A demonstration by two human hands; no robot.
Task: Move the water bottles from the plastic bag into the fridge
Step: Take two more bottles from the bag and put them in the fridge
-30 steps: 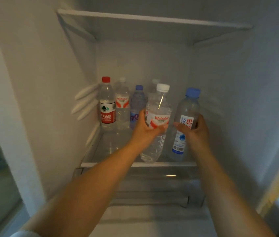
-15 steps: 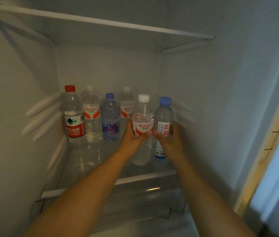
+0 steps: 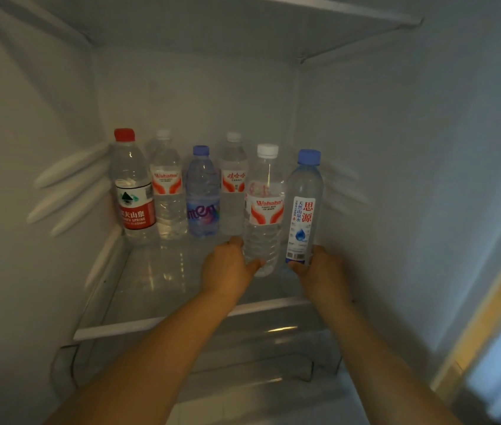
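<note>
Both my arms reach into the open fridge over its glass shelf (image 3: 138, 289). My left hand (image 3: 227, 268) grips the base of a white-capped Wahaha bottle (image 3: 264, 210), which stands upright on the shelf. My right hand (image 3: 319, 271) grips the bottom of a blue-capped bottle (image 3: 304, 207) with a white label, upright just right of the first. Behind them a row of bottles stands at the back: a red-capped bottle (image 3: 134, 185), a Wahaha bottle (image 3: 167, 185), a blue bottle (image 3: 202, 194) and another white-capped bottle (image 3: 233, 182). The plastic bag is out of view.
Another shelf (image 3: 319, 7) spans the fridge above. White rail ribs (image 3: 68, 185) stick out from the left wall. A clear drawer (image 3: 258, 357) sits below the glass shelf. The fridge's right edge (image 3: 488, 317) runs down at the right.
Both hands pushed their bottles deeper onto the shelf and slid down from the bottles' middles to their bases. The two bottles now stand upright near the back row.
</note>
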